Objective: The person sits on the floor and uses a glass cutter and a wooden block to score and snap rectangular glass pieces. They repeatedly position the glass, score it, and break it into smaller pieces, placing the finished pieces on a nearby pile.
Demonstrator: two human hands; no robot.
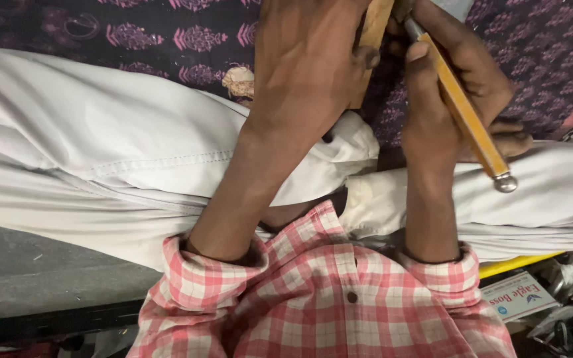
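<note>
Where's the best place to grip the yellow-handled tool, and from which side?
Grip the yellow handle at mid-length, coming from its left, as the right hand does now. The handle is long, straight and slanted, with a metal cap at its free lower end; its working end is hidden at the wood piece that the left hand covers.

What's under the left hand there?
The left hand presses down on a wooden piece, only its edge showing. Below lie patterned purple cloth and white trousers. The rest of the wood is hidden.
</note>
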